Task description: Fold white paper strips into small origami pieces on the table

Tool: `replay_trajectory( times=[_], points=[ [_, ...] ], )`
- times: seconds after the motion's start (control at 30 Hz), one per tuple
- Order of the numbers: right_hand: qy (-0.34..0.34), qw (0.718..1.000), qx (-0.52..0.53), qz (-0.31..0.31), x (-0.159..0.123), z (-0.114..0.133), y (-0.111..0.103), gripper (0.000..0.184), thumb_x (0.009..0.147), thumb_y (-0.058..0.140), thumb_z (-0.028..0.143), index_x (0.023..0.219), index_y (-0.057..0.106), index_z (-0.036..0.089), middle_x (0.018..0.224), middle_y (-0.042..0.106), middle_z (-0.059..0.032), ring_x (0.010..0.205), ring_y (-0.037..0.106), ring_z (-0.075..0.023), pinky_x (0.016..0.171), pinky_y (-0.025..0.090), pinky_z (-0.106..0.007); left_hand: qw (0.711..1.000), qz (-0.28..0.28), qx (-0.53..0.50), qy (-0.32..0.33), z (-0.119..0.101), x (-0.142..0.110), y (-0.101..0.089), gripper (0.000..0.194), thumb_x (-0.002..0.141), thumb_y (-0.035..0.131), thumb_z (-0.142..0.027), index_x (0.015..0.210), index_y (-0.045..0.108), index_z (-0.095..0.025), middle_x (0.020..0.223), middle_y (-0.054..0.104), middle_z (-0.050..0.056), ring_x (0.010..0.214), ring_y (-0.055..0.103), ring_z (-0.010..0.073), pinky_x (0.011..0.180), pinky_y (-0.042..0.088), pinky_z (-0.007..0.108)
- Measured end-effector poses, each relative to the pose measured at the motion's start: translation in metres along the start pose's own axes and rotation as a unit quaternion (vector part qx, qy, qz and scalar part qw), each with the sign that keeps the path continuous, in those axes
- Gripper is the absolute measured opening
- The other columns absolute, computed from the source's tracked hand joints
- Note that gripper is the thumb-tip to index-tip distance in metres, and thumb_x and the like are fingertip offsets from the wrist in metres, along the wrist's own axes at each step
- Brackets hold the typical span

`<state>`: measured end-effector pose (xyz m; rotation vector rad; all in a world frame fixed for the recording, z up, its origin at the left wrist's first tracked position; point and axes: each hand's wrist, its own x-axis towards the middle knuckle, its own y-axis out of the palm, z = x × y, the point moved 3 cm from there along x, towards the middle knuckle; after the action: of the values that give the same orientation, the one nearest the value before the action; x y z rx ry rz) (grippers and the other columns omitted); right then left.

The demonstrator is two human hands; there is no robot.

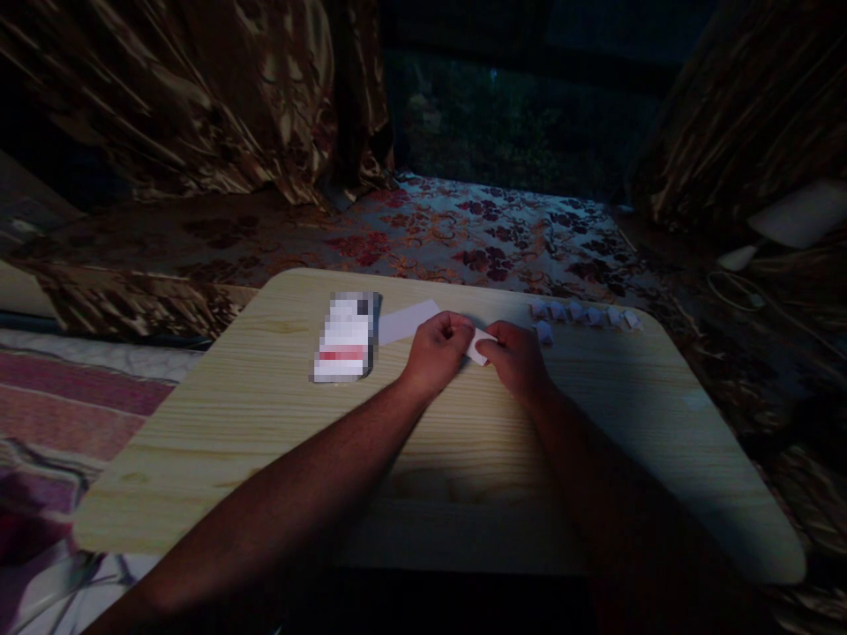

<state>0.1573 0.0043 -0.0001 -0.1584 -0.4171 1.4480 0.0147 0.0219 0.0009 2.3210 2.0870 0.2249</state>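
Note:
Between my two hands is a small piece of white paper [479, 347], held over the middle of the wooden table. My left hand [440, 348] pinches its left side, fingers curled. My right hand [520, 357] grips the right side with thumb and fingers closed. Just beyond my left hand lies a flat white paper strip [407, 323]. Several small folded paper pieces [586, 313] stand in a row at the table's far right, with one folded piece [543, 332] in front of the row, close to my right hand.
A blurred-out white package with a red band [342, 339] lies left of the strip on the light wooden table [278, 423]. Behind the table is a flower-patterned cloth [490, 229] below a dark window. A white lamp [794, 216] and cable are at the right.

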Motion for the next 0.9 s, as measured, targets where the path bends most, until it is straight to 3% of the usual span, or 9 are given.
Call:
replay_trajectory(
  times=[0.57,0.9],
  points=[
    [0.022,0.999,0.028,0.025,-0.0029,0.0045,0.0033,0.008,0.067,0.066,0.027,0.071,0.062,0.020,0.057,0.057,0.0046,0.052,0.047,-0.0124,0.049,0.032,-0.025,0.999,-0.030,-0.012,-0.016,0.0015,0.0015,-0.0020,0.019,0.076,0.068,-0.035,0.077,0.064,-0.016,0.064,0.060,-0.002,0.056,0.050,0.0099,0.054,0.038,0.023],
    [0.005,1.000,-0.001,0.004,-0.0041,0.0063,0.0022,0.006,0.070,0.062,0.025,0.067,0.059,0.021,0.054,0.052,0.0051,0.051,0.043,-0.0117,0.049,0.029,-0.025,0.999,-0.006,-0.030,-0.012,0.0005,-0.0004,0.0006,0.019,0.075,0.070,-0.034,0.079,0.064,-0.016,0.066,0.061,-0.002,0.056,0.051,0.0099,0.055,0.039,0.023]
  ],
)
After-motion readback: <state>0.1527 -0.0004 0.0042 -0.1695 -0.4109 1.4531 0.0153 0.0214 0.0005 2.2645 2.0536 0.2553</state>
